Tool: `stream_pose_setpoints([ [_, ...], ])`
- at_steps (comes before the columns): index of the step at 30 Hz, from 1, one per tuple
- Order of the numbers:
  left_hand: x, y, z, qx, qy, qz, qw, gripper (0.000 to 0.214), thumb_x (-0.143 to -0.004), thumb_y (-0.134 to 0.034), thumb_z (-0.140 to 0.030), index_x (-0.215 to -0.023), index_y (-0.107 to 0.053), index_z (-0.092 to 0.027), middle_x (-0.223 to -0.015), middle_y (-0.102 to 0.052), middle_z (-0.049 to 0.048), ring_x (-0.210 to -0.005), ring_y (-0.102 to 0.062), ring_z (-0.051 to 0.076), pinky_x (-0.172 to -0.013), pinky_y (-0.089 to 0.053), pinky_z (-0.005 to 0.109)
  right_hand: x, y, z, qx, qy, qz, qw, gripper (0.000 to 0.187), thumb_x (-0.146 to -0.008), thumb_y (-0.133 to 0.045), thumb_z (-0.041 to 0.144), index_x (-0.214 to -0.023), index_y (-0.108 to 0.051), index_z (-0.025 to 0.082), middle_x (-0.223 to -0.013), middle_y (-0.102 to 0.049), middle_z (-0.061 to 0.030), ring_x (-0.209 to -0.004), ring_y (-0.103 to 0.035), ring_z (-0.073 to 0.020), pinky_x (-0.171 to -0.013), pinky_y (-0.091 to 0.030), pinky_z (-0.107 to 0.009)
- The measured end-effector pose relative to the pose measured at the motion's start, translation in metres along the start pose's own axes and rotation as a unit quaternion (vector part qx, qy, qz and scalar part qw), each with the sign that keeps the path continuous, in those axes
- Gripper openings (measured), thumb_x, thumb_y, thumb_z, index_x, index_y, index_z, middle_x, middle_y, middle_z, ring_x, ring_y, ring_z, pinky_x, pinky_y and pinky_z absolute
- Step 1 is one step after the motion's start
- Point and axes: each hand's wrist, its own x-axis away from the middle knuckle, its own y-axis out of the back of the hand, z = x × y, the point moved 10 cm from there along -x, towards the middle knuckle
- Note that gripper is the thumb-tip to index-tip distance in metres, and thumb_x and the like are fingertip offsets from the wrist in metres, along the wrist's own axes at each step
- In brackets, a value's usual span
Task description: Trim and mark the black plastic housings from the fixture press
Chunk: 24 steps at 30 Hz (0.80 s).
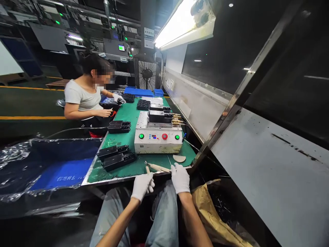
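Note:
My left hand [142, 186], in a white glove, is closed around a slim pale-handled tool [147, 168] with a small metal tip. In a matching glove, my right hand [180, 179] pinches what looks like a thin metal rod [169, 160] pointing away from me; its lower end is hidden by the fingers. Between the hands, a pale wooden-looking strip [158, 167] lies at the edge of the green mat. Just beyond my right fingertips is a flat half-round pale piece [179, 158]. Two long black housings [118, 161] lie left of my left hand.
A white machine [158, 140] with green and red buttons stands ahead, carrying a black housing [160, 116]. More black housings [119, 126] lie on the green mat [123, 137]. A co-worker [84, 92] sits at the far left. A lined blue bin [61, 171] and a brown bag [208, 206] flank me.

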Motion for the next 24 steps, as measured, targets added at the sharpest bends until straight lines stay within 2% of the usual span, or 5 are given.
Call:
stream_pose_setpoints([
  [4,0.028,0.005,-0.006,-0.055,-0.072,-0.036,0.995,0.040,-0.084,-0.062,-0.048,-0.054,-0.058,-0.022,-0.054,-0.065,0.0034,-0.049,-0.058,0.016,-0.050,-0.039,0.028,0.025,-0.068,0.032,0.002,0.073,0.136,0.988,0.071,-0.082,-0.073,0.049,-0.142,-0.061,0.014,-0.150,-0.058,-0.0199,-0.140,-0.053,-0.0330,-0.120,-0.037,-0.045],
  [9,0.053,-0.002,-0.028,-0.114,-0.134,-0.024,0.984,0.021,-0.078,-0.073,-0.044,-0.083,-0.080,-0.025,-0.083,-0.079,0.0062,-0.079,-0.069,0.021,-0.076,-0.050,0.028,0.038,-0.102,0.026,-0.145,0.033,0.212,0.966,0.060,-0.089,-0.063,0.064,-0.127,-0.068,0.018,-0.113,-0.074,-0.0125,-0.107,-0.070,-0.0279,-0.099,-0.055,-0.042],
  [14,0.044,0.012,0.026,-0.223,-0.108,0.147,0.958,0.050,-0.097,-0.042,-0.059,-0.113,-0.078,-0.029,-0.090,-0.081,0.0012,-0.081,-0.072,0.018,-0.076,-0.052,0.025,-0.040,-0.034,0.087,-0.075,0.137,0.180,0.971,0.074,-0.093,-0.034,0.085,-0.118,-0.068,0.024,-0.090,-0.068,-0.0078,-0.081,-0.067,-0.0246,-0.077,-0.059,-0.042],
  [18,-0.021,0.118,0.120,-0.517,0.007,0.008,0.856,0.051,-0.095,-0.046,-0.040,-0.133,-0.069,-0.015,-0.142,-0.068,0.0180,-0.129,-0.063,0.034,-0.107,-0.048,0.041,-0.138,0.046,0.198,0.151,0.276,0.071,0.947,0.056,-0.096,-0.050,0.071,-0.107,-0.071,0.020,-0.110,-0.068,-0.0139,-0.110,-0.061,-0.0304,-0.103,-0.046,-0.045],
  [24,-0.080,0.200,0.200,-0.610,0.023,-0.135,0.780,0.064,-0.097,-0.037,-0.041,-0.154,-0.047,-0.014,-0.148,-0.054,0.0220,-0.136,-0.051,0.040,-0.097,-0.050,0.046,-0.242,0.051,0.281,0.578,0.389,0.090,0.712,0.049,-0.101,-0.052,0.057,-0.116,-0.073,0.015,-0.108,-0.072,-0.0159,-0.104,-0.066,-0.0297,-0.090,-0.046,-0.035],
])
